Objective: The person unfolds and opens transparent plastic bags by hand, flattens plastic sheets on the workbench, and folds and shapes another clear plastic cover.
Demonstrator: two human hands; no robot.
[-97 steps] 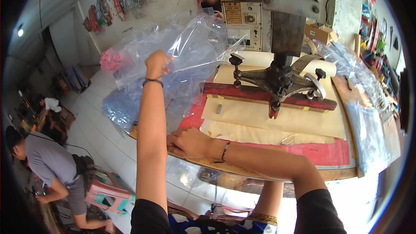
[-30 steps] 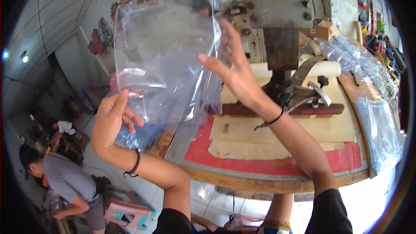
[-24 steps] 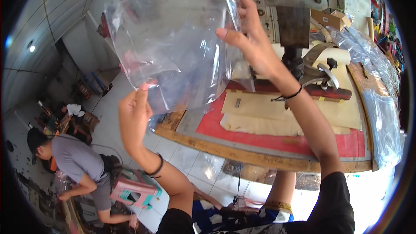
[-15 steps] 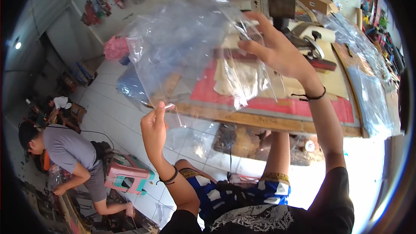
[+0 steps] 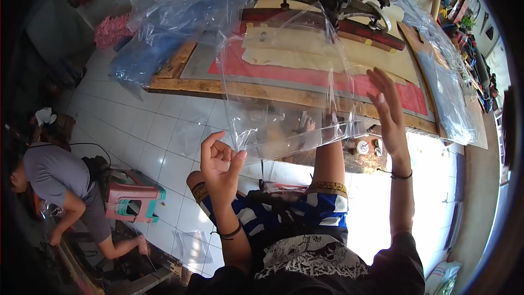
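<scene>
A clear plastic sheet or bag (image 5: pixel 289 98) spreads in the air in front of me, partly over the table edge. At its lower left corner, my left hand (image 5: pixel 221 166) has curled fingers and its thumb against the plastic, gripping that corner. Beside the right edge of the plastic, my right hand (image 5: pixel 390 117) is raised with fingers apart, holding nothing. Through the plastic I see cream sheets (image 5: pixel 295 49) and a red sheet (image 5: pixel 224 61) on the wood-edged table (image 5: pixel 180 86). A press-like machine (image 5: pixel 338 3) with a dark red bar stands over them.
Piled clear plastic (image 5: pixel 164 27) covers the table's left end, and more plastic sheeting (image 5: pixel 450 114) lies at the right. A pink and green stool (image 5: pixel 134 196) and a bent-over co-worker (image 5: pixel 60 175) are at the left. A small plastic piece (image 5: pixel 194 248) lies on the tiled floor.
The plastic has come down and nearer, now stretched flatter. My right hand has moved right and down, off the plastic. My left hand has shifted slightly right and down.
</scene>
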